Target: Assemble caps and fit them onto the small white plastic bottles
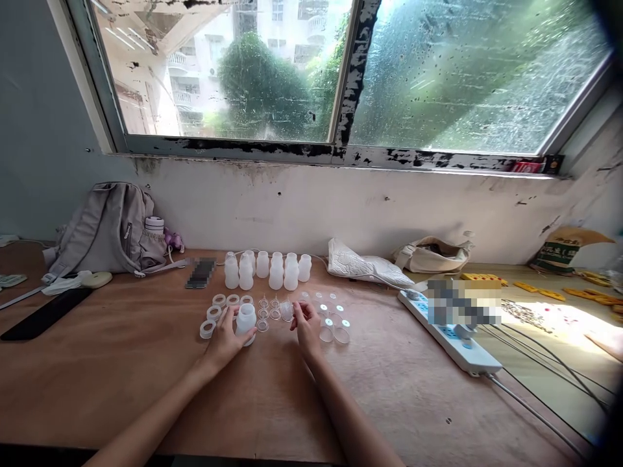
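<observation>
My left hand (228, 334) is wrapped round a translucent white bottle (246, 319) with an open top, upright near the table's middle. My right hand (306, 319) is closed in a pinch at a clear ribbed round piece (287, 311). Several translucent rings (213, 312) lie to the left of the bottle. Between the hands are small clear pieces with thin tips (263, 314). Clear round discs (342, 335) and small white discs (339, 308) lie right of my right hand. Several white bottles (276, 271) stand behind.
On the brown table (146, 376), a grey backpack (114, 227) and a black flat object (46, 314) are at the left. A white power strip (450, 340) with cables is at the right. White packaging (365, 264) and a beige pouch (432, 254) lie by the wall.
</observation>
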Tool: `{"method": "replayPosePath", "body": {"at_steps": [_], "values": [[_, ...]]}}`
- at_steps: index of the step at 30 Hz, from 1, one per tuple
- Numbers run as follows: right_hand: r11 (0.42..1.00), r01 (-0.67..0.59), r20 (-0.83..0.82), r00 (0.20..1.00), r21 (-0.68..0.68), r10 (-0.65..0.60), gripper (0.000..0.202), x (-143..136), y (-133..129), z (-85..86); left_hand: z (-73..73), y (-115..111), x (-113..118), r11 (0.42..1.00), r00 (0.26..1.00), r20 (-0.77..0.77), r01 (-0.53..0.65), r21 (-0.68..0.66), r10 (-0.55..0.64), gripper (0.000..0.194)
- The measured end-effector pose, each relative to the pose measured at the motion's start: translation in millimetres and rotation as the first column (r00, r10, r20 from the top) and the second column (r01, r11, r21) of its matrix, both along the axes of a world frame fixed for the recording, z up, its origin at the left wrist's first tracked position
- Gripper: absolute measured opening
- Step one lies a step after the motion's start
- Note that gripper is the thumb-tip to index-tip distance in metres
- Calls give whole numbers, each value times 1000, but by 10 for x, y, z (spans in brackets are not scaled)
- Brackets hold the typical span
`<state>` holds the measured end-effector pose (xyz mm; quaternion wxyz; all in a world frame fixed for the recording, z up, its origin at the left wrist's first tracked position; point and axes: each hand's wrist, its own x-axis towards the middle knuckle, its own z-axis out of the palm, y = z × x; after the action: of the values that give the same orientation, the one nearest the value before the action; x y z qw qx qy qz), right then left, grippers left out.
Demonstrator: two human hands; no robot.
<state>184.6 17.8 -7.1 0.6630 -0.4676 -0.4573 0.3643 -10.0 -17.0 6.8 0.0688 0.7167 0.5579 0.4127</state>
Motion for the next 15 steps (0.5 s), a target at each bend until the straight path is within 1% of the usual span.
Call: {"method": "replayPosePath", "body": {"at_steps": [2, 4, 6, 8, 11, 13, 15], "values": [[1000, -13, 14, 1000, 22, 13, 26, -1, 3, 9, 63, 53, 66, 996, 996, 5, 84, 42, -85, 39], [999, -18, 30, 999, 49, 17, 25, 4, 5, 21, 131, 116, 140, 981, 986, -35, 166, 97, -164, 43], [998, -14, 28, 1000, 65, 12, 25, 15, 9, 31, 155, 175, 204, 970, 977, -60, 211, 117, -206, 46], [998, -9, -4, 1000, 56, 10, 26, 26, 15, 35, 120, 215, 240, 971, 978, -38, 209, 115, -206, 48], [1000, -15, -82, 996, 23, 17, 28, 28, 23, 32, 13, 225, 223, 973, 976, -33, 217, 80, -215, 44], [999, -43, -116, 992, 15, 44, 28, 14, 20, 32, -43, 210, 185, 969, 970, -60, 239, 61, -235, 41], [996, -84, -130, 988, 16, 86, 26, -11, 6, 37, -66, 194, 152, 964, 965, -73, 258, 63, -253, 41]]}}
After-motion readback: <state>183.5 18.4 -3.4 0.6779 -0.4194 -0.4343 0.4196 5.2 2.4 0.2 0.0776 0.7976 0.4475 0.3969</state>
